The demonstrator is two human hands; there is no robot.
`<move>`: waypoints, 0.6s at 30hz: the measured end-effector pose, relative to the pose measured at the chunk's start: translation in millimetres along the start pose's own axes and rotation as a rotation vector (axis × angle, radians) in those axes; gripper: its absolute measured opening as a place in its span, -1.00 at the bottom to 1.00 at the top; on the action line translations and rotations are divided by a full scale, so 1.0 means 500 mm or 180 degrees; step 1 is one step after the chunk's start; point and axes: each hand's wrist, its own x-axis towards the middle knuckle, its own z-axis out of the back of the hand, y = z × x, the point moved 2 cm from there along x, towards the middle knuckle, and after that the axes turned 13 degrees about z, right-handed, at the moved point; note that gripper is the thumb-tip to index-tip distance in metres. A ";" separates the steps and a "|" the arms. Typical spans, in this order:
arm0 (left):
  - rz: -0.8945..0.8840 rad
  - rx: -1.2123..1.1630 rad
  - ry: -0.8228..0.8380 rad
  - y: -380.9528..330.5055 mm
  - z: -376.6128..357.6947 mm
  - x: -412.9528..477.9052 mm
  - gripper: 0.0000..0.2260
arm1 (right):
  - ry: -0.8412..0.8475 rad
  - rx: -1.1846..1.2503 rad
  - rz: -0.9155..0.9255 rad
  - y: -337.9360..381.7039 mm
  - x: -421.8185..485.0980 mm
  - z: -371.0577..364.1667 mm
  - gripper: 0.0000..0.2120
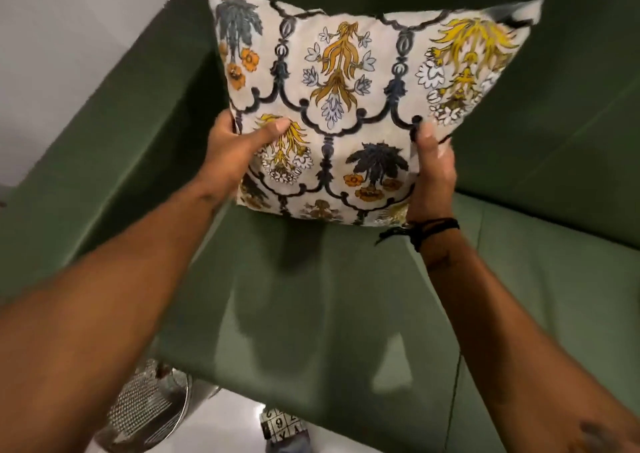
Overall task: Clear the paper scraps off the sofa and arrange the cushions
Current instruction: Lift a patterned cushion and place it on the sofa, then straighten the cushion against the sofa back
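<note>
Cushions: 1 floral cushion (346, 106), held up above green sofa (311, 296).
Hands: 2; left hand (235, 151) & right hand (434, 172) clamped on its lower edges.

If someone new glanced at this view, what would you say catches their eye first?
The floral-print cushion, held up in the centre against the green sofa, stands out first. The left hand and right hand grip its lower sides. A shiny mesh bin sits on the floor at bottom left.
</note>
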 end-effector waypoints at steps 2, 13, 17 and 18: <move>0.0008 -0.0028 -0.0052 -0.012 -0.027 0.013 -0.29 | 0.0068 -0.0216 -0.0092 -0.026 0.002 0.024 -0.36; 0.0289 0.0112 -0.0536 0.171 -0.416 -0.383 -0.46 | -0.0993 -0.1706 -0.0754 0.054 -0.218 0.455 -0.29; 0.0091 0.1175 0.1343 0.206 -0.724 -0.517 -0.32 | -0.2975 -0.2164 -0.0906 0.139 -0.334 0.775 -0.16; -0.0005 0.1388 0.1734 0.209 -0.805 -0.534 -0.27 | -0.3470 -0.2096 -0.1057 0.159 -0.361 0.855 -0.12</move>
